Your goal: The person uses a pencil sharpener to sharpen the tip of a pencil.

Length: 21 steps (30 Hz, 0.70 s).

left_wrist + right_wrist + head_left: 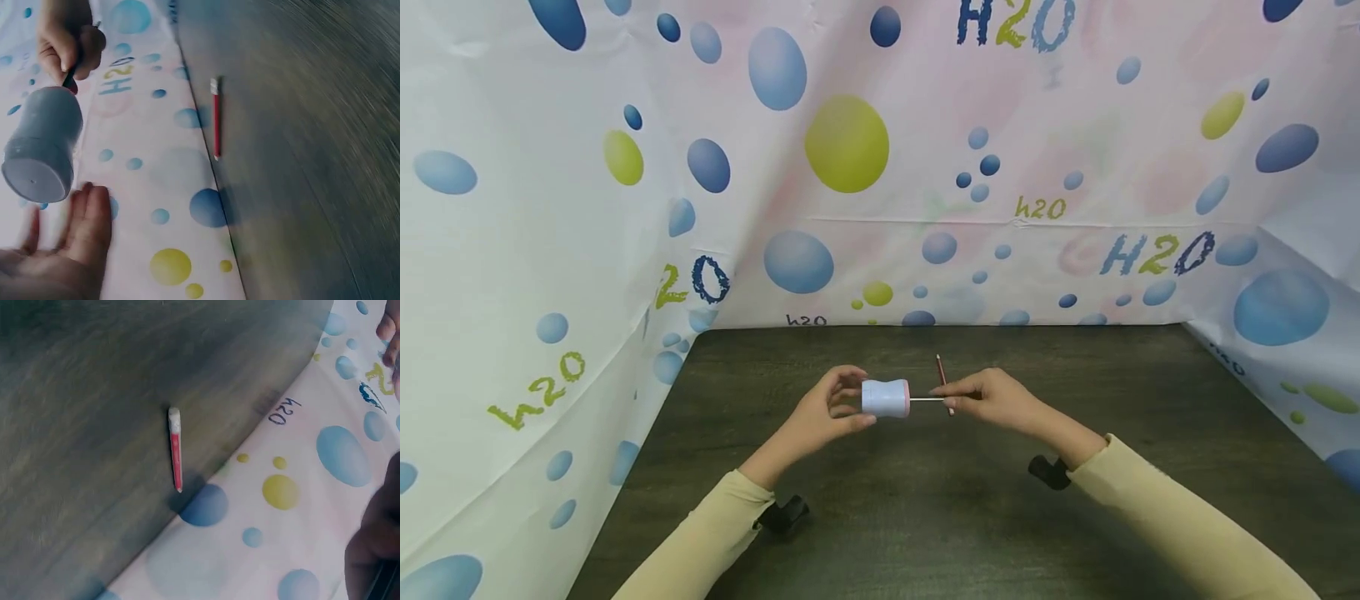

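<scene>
A pale blue cylinder point(886, 398) with a pink rim is held on its side above the dark table point(925, 517). My left hand point(833, 408) grips its left end between fingers and thumb. A thin white stick point(927, 400) pokes out of its right end, and my right hand point(988, 398) pinches that stick. In the left wrist view the cylinder point(44, 147) hangs above my left palm point(62, 256), with the right hand point(65, 40) beyond it. A red pencil point(944, 383) lies on the table just behind my right fingers; it also shows as the red pencil point(215, 119) and the red pencil point(175, 450).
Bubble-printed sheets point(850, 167) wall the table at the back and on both sides. A black strap mount sits on each wrist: the left mount point(782, 512) and the right mount point(1048, 471). Dark tabletop stretches in front of and beside the hands.
</scene>
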### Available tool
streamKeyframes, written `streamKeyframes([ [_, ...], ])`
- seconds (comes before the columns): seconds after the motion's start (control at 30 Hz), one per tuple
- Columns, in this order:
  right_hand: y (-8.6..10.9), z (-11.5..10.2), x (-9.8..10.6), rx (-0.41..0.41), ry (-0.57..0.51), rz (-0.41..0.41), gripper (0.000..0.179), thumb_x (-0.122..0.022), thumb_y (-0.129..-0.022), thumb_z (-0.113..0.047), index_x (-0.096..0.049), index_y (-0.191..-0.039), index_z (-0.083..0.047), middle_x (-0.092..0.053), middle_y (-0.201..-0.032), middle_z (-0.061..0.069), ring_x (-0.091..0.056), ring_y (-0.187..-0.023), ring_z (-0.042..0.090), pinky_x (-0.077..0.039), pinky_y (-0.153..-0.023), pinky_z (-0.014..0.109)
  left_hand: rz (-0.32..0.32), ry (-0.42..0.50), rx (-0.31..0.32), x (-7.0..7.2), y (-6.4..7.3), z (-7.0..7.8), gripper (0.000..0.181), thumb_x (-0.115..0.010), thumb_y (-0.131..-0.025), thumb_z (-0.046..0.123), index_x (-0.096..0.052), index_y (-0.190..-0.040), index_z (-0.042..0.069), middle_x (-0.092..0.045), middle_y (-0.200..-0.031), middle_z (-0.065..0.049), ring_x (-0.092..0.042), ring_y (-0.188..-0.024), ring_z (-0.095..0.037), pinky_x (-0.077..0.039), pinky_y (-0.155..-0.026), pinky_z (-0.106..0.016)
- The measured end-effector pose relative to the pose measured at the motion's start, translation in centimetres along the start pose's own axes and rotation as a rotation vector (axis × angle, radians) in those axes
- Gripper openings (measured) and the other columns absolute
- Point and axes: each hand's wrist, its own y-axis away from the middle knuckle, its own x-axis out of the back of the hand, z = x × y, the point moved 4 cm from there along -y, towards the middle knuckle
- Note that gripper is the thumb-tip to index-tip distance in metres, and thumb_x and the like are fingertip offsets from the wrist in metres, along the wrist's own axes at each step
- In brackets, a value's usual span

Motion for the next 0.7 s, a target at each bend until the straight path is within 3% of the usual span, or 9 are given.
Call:
streamKeyframes([
  [0.1, 0.5, -0.7, 0.4, 0.041, 0.167, 0.124, 0.028, -0.069, -0.097, -0.015, -0.076, -0.124, -0.012, -0.069, -0.074, 0.000, -0.028, -0.051, 0.000, -0.027, -0.049, 0.020, -0.052, 0.125, 0.158, 0.2, -0.3, -0.7, 0.066, -0.051, -0.108, 0.041, -0.037, -0.152, -0.006, -0.057, -0.140, -0.033, -0.068, -0.120, -0.032, -0.061, -0.098, -0.044],
  [0.17, 0.8, -1.2, 0.5, 0.092, 0.280, 0.195, 0.028, -0.072, -0.094, -0.013, -0.078, -0.121, -0.014, -0.067, -0.073, -0.003, -0.031, -0.055, -0.002, -0.028, -0.050, 0.019, -0.098, 0.187, 0.266, 0.0, -0.2, -1.3, 0.075, -0.039, -0.109, 0.054, -0.039, -0.150, -0.009, -0.068, -0.128, -0.029, -0.075, -0.103, -0.022, -0.064, -0.090, -0.037],
  [0.23, 1.0, -1.5, 0.3, 0.141, 0.369, 0.243, 0.028, -0.076, -0.091, -0.012, -0.079, -0.118, -0.015, -0.062, -0.070, -0.004, -0.030, -0.056, -0.003, -0.027, -0.050, 0.017, -0.153, 0.239, 0.335, -0.4, 0.1, -1.7, 0.084, -0.034, -0.106, 0.062, -0.042, -0.147, -0.011, -0.075, -0.116, -0.024, -0.076, -0.089, -0.013, -0.065, -0.083, -0.031],
  [0.37, 1.4, -1.7, -0.2, 0.233, 0.440, 0.295, 0.028, -0.079, -0.087, -0.010, -0.081, -0.114, -0.016, -0.061, -0.068, -0.004, -0.025, -0.056, -0.005, -0.022, -0.050, 0.014, -0.230, 0.326, 0.367, -1.1, 0.4, -1.9, 0.089, -0.042, -0.101, 0.064, -0.048, -0.141, -0.015, -0.079, -0.108, -0.015, -0.076, -0.082, -0.007, -0.064, -0.078, -0.025],
  [0.57, 1.9, -1.8, -0.6, 0.393, 0.478, 0.387, 0.030, -0.083, -0.080, -0.006, -0.083, -0.108, -0.015, -0.056, -0.063, -0.005, -0.018, -0.057, -0.007, -0.015, -0.051, 0.012, -0.292, 0.474, 0.417, -1.1, 0.9, -1.1, 0.072, -0.044, -0.109, 0.047, -0.041, -0.146, -0.015, -0.080, -0.103, -0.006, -0.077, -0.085, -0.009, -0.063, -0.073, -0.020],
  [0.7, 2.0, -1.8, -1.0, 0.462, 0.497, 0.421, 0.031, -0.084, -0.077, -0.003, -0.083, -0.106, -0.015, -0.051, -0.060, -0.005, -0.013, -0.060, -0.007, -0.009, -0.053, 0.010, -0.308, 0.482, 0.424, -1.1, 0.9, -1.0, 0.067, -0.046, -0.110, 0.039, -0.040, -0.146, -0.017, -0.079, -0.106, -0.009, -0.077, -0.085, -0.007, -0.062, -0.071, -0.017],
])
